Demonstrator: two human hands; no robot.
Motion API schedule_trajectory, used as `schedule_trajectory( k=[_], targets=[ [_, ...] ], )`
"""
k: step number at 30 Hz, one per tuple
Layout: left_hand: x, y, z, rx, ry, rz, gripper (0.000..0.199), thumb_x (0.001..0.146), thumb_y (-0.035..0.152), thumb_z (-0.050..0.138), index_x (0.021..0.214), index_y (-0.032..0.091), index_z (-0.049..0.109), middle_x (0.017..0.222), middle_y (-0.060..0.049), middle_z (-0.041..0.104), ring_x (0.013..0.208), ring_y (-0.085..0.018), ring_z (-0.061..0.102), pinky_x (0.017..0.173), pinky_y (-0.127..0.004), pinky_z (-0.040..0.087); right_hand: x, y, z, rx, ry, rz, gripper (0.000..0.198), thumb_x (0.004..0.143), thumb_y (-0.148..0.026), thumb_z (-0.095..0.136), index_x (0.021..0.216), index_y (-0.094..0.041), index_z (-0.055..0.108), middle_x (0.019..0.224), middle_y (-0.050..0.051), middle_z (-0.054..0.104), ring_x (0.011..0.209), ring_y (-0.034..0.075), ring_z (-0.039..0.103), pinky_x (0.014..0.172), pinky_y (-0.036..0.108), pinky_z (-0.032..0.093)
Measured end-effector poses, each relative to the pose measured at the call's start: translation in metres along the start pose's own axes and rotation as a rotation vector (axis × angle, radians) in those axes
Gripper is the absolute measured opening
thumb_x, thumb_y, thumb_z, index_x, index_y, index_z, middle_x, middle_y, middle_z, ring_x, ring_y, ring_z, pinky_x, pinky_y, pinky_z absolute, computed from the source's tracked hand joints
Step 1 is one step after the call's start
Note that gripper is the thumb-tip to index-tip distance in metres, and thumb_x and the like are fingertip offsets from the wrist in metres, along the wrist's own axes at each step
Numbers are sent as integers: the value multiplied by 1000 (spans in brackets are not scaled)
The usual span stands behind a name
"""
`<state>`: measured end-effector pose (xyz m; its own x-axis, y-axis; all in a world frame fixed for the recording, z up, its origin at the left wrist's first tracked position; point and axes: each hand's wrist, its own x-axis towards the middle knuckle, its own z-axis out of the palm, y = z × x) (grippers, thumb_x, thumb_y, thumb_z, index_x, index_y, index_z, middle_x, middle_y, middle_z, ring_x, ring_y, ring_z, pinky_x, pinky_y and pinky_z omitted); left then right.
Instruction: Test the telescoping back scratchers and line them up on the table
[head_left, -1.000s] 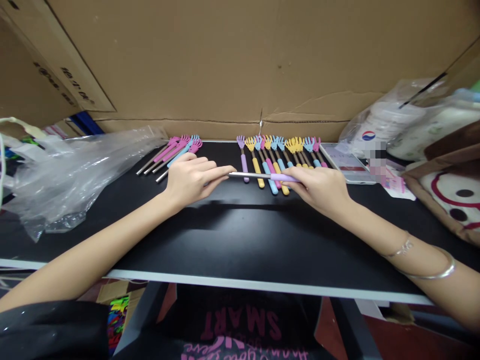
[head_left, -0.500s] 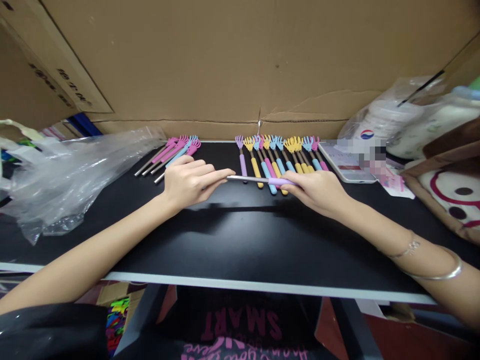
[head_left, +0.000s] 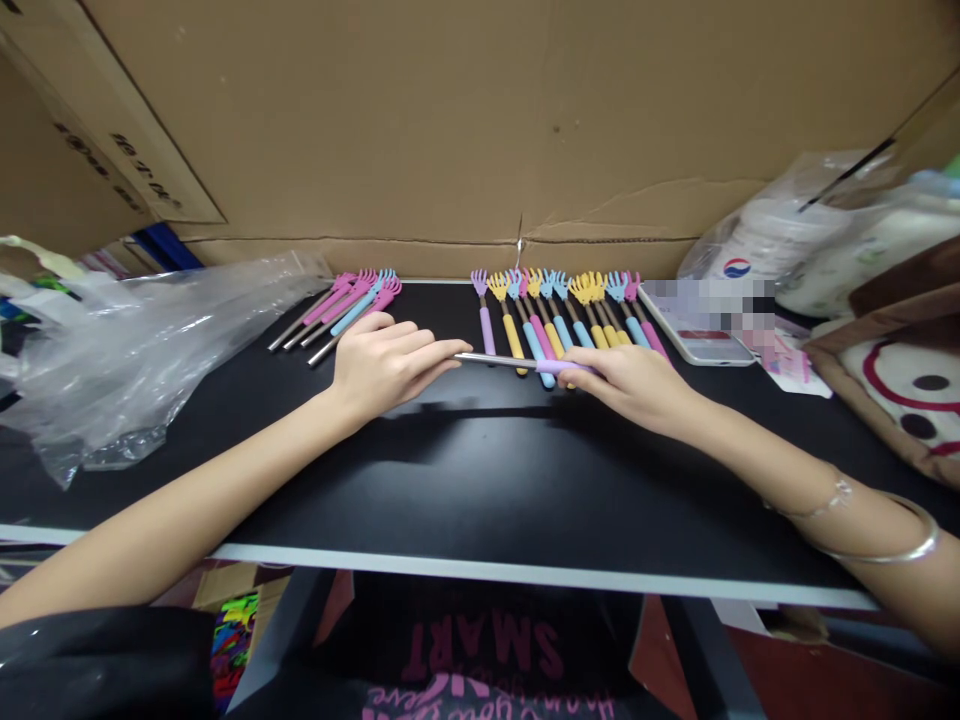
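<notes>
A back scratcher with a purple handle and a thin metal rod (head_left: 499, 359) is held level above the black table. My left hand (head_left: 390, 365) is closed in a pinch at the rod's left end; its fingers hide that end, and no claw head shows. My right hand (head_left: 630, 385) grips the purple handle at the other end. Behind it lies a row of back scratchers (head_left: 510, 335) with claw heads and purple, yellow, blue and pink handles. Left of them, past my left hand, is a smaller group of pink and blue back scratchers (head_left: 349, 305) with bare metal rods.
A clear plastic bag (head_left: 142, 340) lies at the left. To the right are a phone (head_left: 705, 335), a bagged cup (head_left: 780, 250) and a brown plush-like item (head_left: 900, 390). Cardboard (head_left: 450, 130) walls the back. Below the front edge stands a box of colourful pieces (head_left: 234, 645).
Both hands keep the same hold on the back scratcher. My right hand and forearm have shifted very slightly to the right.
</notes>
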<state>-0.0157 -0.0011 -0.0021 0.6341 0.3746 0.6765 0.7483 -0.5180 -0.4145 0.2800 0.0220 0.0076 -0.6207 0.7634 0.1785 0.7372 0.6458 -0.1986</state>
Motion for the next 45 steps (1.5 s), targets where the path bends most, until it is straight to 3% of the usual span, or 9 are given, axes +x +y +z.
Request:
schedule_trajectory(
  k=[5, 12, 23, 27, 36, 39, 45],
  targets=[
    [3, 6, -3, -2, -73, -117, 25, 95, 36, 43, 103, 28, 65, 69, 1, 67, 64, -14, 59, 67, -33, 30, -2, -3, 0, -181, 200, 47, 35, 91, -50, 40, 85, -24, 62, 62, -2, 61, 55, 13, 53, 50, 24, 27],
    [4, 4, -2, -21, -74, -82, 25, 95, 36, 44, 107, 31, 66, 60, 3, 62, 57, -12, 55, 61, -30, 29, -5, -7, 3, -301, 398, -41, 38, 94, -46, 36, 80, -22, 61, 69, 0, 62, 66, 13, 55, 54, 24, 29],
    [2, 1, -2, -67, -26, -76, 24, 93, 39, 48, 96, 29, 70, 58, 3, 63, 55, -11, 56, 59, -28, 30, -4, -9, -1, -194, 279, 28, 46, 93, -53, 32, 80, -23, 65, 62, 0, 60, 57, 13, 53, 50, 24, 26],
    [1, 2, 0, -60, -29, -70, 25, 93, 40, 47, 95, 29, 69, 58, 4, 63, 54, -10, 55, 59, -29, 30, -2, -6, -2, -12, 160, 32, 43, 91, -53, 37, 77, -24, 66, 55, -3, 56, 50, 11, 48, 50, 24, 26],
    [0, 3, 1, -30, -19, -23, 23, 93, 40, 49, 95, 30, 69, 56, 4, 61, 53, -10, 54, 57, -29, 27, 2, -8, -2, 302, -30, 22, 42, 90, -49, 39, 71, -20, 63, 64, 0, 61, 57, 11, 51, 56, 24, 33],
    [1, 5, 2, -59, -43, -39, 23, 93, 39, 48, 98, 29, 68, 60, 4, 64, 55, -10, 56, 59, -29, 28, 1, -8, -2, 249, 7, 33, 41, 91, -48, 39, 75, -21, 65, 67, 0, 63, 61, 12, 54, 57, 24, 33],
    [5, 7, 0, -164, -157, -139, 28, 96, 39, 42, 98, 26, 66, 70, 3, 70, 60, -11, 60, 63, -30, 30, -3, -12, -6, -41, 212, 29, 32, 88, -49, 44, 85, -25, 66, 57, -4, 60, 50, 11, 50, 51, 23, 28]
  ],
)
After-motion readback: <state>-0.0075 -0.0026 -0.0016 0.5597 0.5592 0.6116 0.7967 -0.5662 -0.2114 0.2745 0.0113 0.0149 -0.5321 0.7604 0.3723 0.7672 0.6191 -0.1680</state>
